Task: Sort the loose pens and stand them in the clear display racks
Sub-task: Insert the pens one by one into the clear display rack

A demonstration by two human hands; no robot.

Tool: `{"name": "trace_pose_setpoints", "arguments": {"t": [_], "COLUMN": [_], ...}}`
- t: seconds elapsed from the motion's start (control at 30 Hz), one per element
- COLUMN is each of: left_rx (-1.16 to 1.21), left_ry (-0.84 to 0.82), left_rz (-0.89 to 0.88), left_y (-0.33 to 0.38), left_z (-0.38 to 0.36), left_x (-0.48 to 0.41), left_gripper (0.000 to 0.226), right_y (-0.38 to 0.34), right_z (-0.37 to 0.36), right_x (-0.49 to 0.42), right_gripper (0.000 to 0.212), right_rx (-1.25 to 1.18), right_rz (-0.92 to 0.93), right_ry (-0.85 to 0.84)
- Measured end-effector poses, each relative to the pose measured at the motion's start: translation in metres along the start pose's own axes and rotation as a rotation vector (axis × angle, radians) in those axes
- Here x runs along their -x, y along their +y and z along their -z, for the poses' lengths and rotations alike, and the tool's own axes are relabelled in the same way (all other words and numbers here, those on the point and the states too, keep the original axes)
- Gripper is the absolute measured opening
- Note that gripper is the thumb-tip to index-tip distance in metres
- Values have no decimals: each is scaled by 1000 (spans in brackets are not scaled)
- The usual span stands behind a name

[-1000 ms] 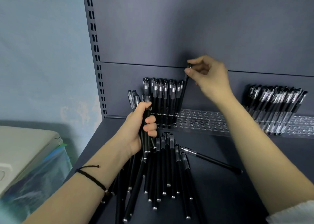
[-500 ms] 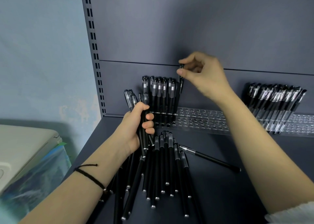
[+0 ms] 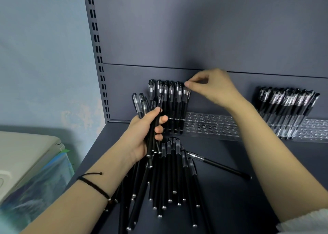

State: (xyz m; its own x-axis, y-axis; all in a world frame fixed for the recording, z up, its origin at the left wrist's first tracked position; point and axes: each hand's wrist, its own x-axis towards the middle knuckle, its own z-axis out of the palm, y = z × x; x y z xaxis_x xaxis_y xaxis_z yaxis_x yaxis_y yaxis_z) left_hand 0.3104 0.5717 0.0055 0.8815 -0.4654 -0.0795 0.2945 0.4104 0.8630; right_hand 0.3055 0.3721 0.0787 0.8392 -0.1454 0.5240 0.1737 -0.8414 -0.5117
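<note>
A clear display rack (image 3: 211, 126) runs along the back of the dark shelf. Several black pens (image 3: 170, 106) stand upright in its left end. My right hand (image 3: 213, 87) pinches the cap of the rightmost standing pen (image 3: 185, 107), which sits in the rack. My left hand (image 3: 143, 134) grips a bundle of black pens (image 3: 152, 125), held upright in front of the rack. Below it, a pile of loose black pens (image 3: 170, 177) lies fanned on the shelf. One pen (image 3: 220, 165) lies apart, slanting to the right.
A second group of pens with clear barrels (image 3: 285, 109) stands in a rack (image 3: 314, 130) at the right. The shelf's back panel (image 3: 195, 38) rises behind. A slotted upright (image 3: 98, 56) marks the left edge. A beige box with plastic sheeting (image 3: 26, 162) sits lower left.
My right hand has come down and left with its pen, which now stands in the rack beside the others. My left hand keeps its bundle in about the same place.
</note>
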Motion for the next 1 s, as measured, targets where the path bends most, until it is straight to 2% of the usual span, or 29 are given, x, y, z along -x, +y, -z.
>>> {"name": "trace_pose_setpoints", "arguments": {"t": [0.13,0.3,0.5,0.63,0.73,0.8,0.87,0.93,1.0], "left_rx": [-33,-64,-116,-90,-96,-99,-79,-64,-52], "left_ry": [-14,-9,-41,-25,19,28,30,30,33], "left_rz": [-52,-97,-125,-85,-60,-59,-47,-33,-23], "left_y": [-1,-1,-1,0,-2,-4,-5,-6,-6], "left_z": [-4,-8,-8,-9,-7,-6,-5,-5,-4], "left_x": [3,6,7,9,7,4,3,2,0], "left_gripper": [26,34,28,26,30,32,29,23,21], "right_y": [-11,-34,-39,-36,-30,-19,-5,7,14], "right_z": [-3,-11,-20,-14,-2,5,8,8,6], "right_x": [1,11,14,8,3,0,-3,-5,-5], "right_gripper": [12,25,16,10,2,12,14,12,12], "right_rx": [-65,-198,-426,-773,-833,-729,-511,-330,-260], "right_rz": [62,78,-42,-156,-137,-95,-31,13,24], "right_ry": [123,-199,-255,-126,122,303,431,482,472]}}
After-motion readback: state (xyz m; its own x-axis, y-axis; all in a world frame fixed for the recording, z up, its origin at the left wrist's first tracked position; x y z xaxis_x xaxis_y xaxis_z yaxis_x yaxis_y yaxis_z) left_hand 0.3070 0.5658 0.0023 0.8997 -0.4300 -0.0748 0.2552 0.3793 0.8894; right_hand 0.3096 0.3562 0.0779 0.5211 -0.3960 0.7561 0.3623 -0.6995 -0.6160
